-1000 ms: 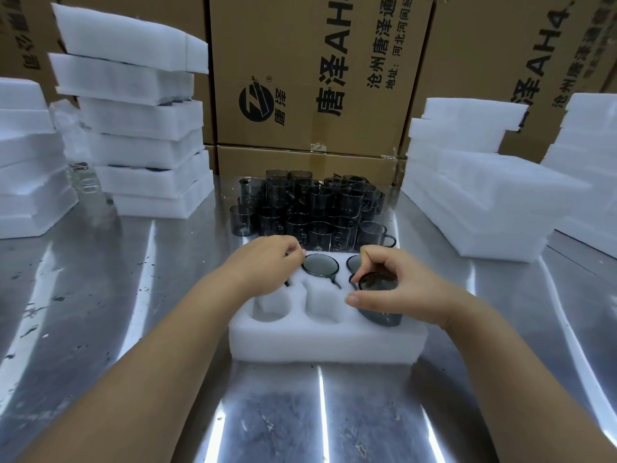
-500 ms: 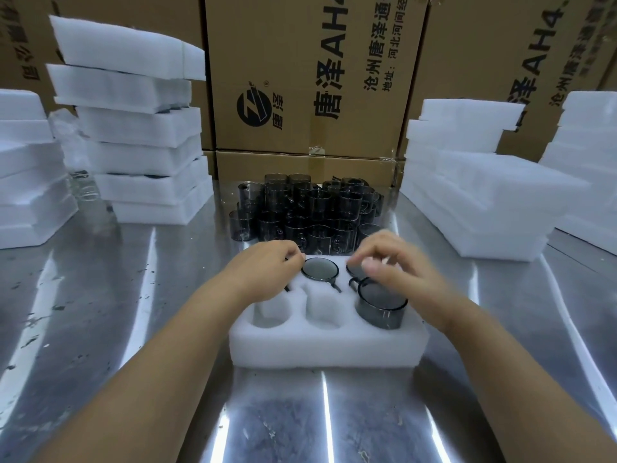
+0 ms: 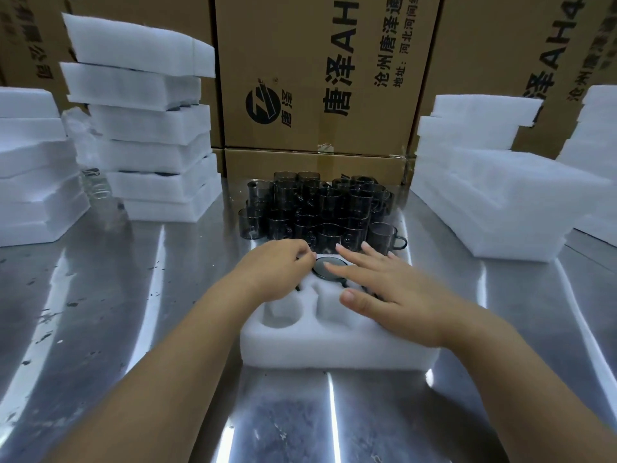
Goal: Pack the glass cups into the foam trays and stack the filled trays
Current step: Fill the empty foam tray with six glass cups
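White foam tray (image 3: 334,349), soft, w/ round pockets, on a shiny steel table (image 3: 117,295). Smoky glass cups (image 3: 317,208) bunched right behind it; one cup (image 3: 329,267) sunk in the mid back pocket. R hand (image 3: 394,295) flat, fingers straight over the tray's right side. L hand (image 3: 277,272) curled at back-left pocket, can't tell if gripping. Boxes (image 3: 317,78) read "唐泽", "AH".

Cups (image 3: 317,212) stand behind the tray (image 3: 334,352), foam stacks (image 3: 150,128) flanking.

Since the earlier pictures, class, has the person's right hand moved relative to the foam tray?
Yes. The right hand has gone forward across the foam tray, from its near right pocket toward the loose cups.
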